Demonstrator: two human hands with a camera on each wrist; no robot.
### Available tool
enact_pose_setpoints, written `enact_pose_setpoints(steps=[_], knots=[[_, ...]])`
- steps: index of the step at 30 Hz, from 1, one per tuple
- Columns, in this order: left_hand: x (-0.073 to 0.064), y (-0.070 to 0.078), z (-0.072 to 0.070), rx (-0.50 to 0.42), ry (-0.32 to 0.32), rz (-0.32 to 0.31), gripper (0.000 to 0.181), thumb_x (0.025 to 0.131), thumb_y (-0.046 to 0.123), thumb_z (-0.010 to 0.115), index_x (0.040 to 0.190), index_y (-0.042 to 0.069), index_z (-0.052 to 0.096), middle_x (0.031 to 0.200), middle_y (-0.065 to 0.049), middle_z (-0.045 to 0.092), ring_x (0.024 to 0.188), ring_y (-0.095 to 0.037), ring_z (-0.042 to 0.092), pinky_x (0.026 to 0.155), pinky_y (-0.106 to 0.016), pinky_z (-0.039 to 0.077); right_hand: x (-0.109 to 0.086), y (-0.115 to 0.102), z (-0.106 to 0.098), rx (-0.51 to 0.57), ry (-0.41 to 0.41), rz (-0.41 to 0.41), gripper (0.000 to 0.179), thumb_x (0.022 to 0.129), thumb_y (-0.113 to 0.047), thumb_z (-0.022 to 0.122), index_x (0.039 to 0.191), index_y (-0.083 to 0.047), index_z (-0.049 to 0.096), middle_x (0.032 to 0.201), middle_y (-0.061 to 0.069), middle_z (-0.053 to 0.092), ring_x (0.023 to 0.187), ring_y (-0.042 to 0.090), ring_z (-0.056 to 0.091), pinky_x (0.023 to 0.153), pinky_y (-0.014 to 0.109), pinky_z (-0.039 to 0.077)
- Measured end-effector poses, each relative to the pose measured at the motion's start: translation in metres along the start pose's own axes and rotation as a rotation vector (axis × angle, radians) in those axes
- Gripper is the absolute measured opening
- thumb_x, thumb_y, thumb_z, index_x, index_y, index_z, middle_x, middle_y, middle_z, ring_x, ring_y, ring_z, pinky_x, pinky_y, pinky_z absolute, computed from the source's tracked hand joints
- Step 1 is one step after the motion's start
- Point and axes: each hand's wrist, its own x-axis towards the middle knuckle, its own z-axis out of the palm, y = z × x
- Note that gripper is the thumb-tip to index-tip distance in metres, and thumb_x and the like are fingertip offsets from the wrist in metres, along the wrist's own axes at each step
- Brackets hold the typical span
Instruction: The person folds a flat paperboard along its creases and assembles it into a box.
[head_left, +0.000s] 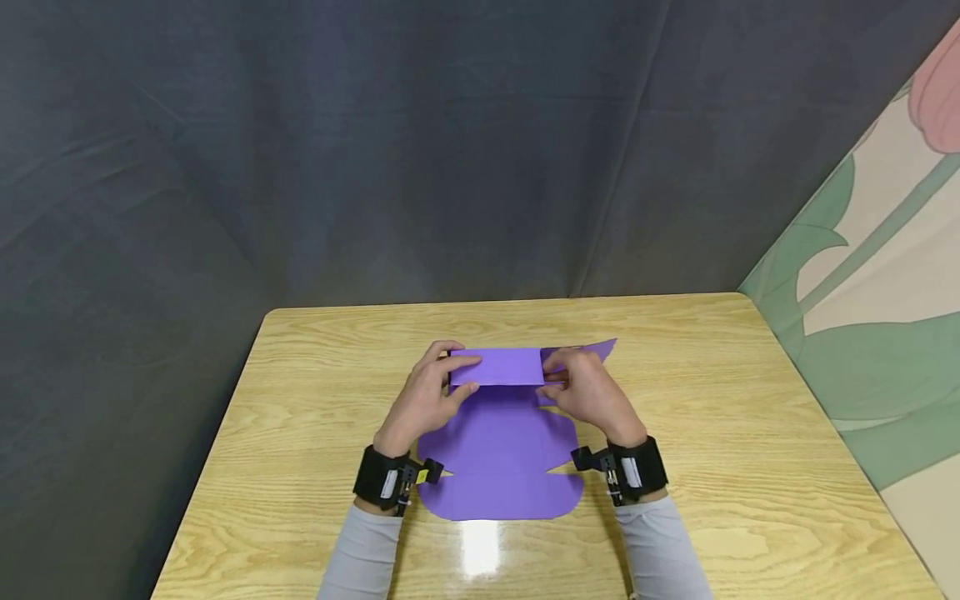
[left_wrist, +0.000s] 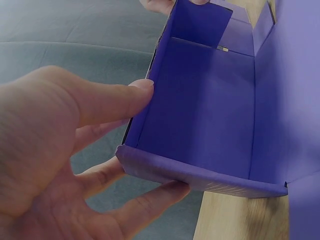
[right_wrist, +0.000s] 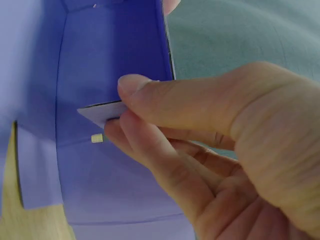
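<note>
A partly folded purple cardboard box point(head_left: 497, 433) lies on the table, its far part raised into walls and its near lid panel point(head_left: 495, 496) flat with rounded corners. My left hand point(head_left: 423, 400) holds the raised far-left corner. In the left wrist view the thumb rests on the top edge and fingertips touch the outside of the folded side wall point(left_wrist: 200, 177). At the far right, my right hand point(head_left: 592, 392) pinches a small flap point(right_wrist: 102, 111) between thumb and fingers, bent inward from the wall. An unfolded side panel point(head_left: 600, 348) sticks out behind the right hand.
The light wood table point(head_left: 300, 433) reaches beyond the box on all sides. A dark grey curtain point(head_left: 450, 167) hangs behind its far edge. At the right is a floral-patterned cloth point(head_left: 885, 358). Both wrists wear black camera straps point(head_left: 637, 471).
</note>
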Motion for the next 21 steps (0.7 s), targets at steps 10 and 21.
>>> enact_pose_setpoints(steps=[10, 21], knots=[[0.0006, 0.0007, 0.0009, -0.001, 0.01, -0.007, 0.038, 0.1, 0.019, 0.077, 0.138, 0.014, 0.074, 0.148, -0.009, 0.056, 0.115, -0.024, 0.06, 0.098, -0.041, 0.053, 0.0015, 0.0041, 0.0, 0.115, -0.049, 0.11, 0.017, 0.085, 0.007, 0.084, 0.099, 0.004, 0.075, 0.101, 0.019, 0.076, 0.091, 0.029, 0.08, 0.074, 0.028, 0.066], [0.0009, 0.0035, 0.0011, -0.008, -0.001, -0.031, 0.038, 0.101, 0.019, 0.076, 0.138, 0.014, 0.073, 0.149, -0.009, 0.055, 0.133, -0.029, 0.057, 0.113, -0.045, 0.049, -0.0015, 0.0054, -0.0015, 0.079, -0.062, 0.113, 0.016, 0.086, 0.005, 0.084, 0.098, 0.007, 0.074, 0.1, 0.02, 0.076, 0.086, 0.026, 0.08, 0.072, 0.03, 0.065]])
